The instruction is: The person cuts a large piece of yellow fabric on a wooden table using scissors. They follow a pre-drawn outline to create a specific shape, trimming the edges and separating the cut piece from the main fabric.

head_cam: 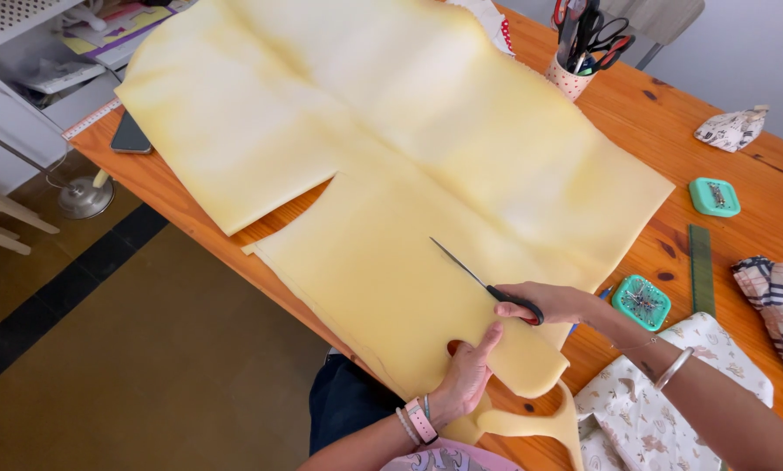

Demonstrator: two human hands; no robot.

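Observation:
A large sheet of pale yellow foam lies across the wooden table, with a curved notch cut into its left edge. My right hand grips black-handled scissors whose blades rest on the foam, pointing up and left. My left hand presses flat on the near edge of the foam, just below the scissors. A cut curved strip of foam hangs at the table's near edge.
Two teal pin boxes, a green ruler, plaid cloth and printed white fabric lie on the right. A cup of scissors stands at the back. A phone lies at the left edge.

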